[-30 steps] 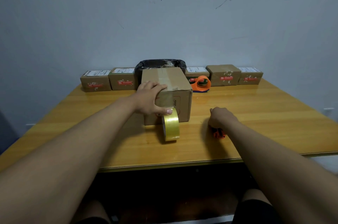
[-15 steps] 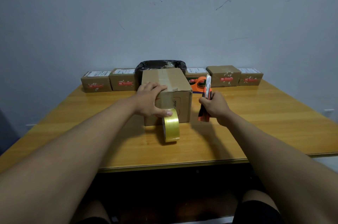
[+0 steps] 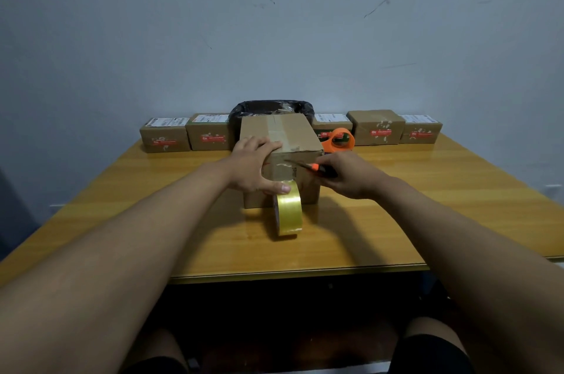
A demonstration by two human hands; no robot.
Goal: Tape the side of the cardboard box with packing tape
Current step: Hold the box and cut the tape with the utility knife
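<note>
A brown cardboard box [image 3: 290, 138] stands in the middle of the wooden table [image 3: 427, 196], with tape along its top. My left hand [image 3: 253, 164] grips its near left corner, thumb pressed against the front face. A yellowish roll of packing tape [image 3: 287, 212] stands on edge right in front of the box, just below that thumb. My right hand [image 3: 348, 174] holds an orange-and-black utility knife [image 3: 314, 167] level, its blade pointing left and touching the upper front face of the box.
Several small cardboard boxes [image 3: 166, 134] line the wall at the back of the table. A black-lined bin [image 3: 271, 106] sits behind the main box. An orange tape dispenser [image 3: 340, 140] lies to its right rear. My knees show below the table's near edge.
My right hand picked the knife up off the table, raised it upright beside the box, then turned it level and brought the blade to the box's front face. My left hand stayed put.
</note>
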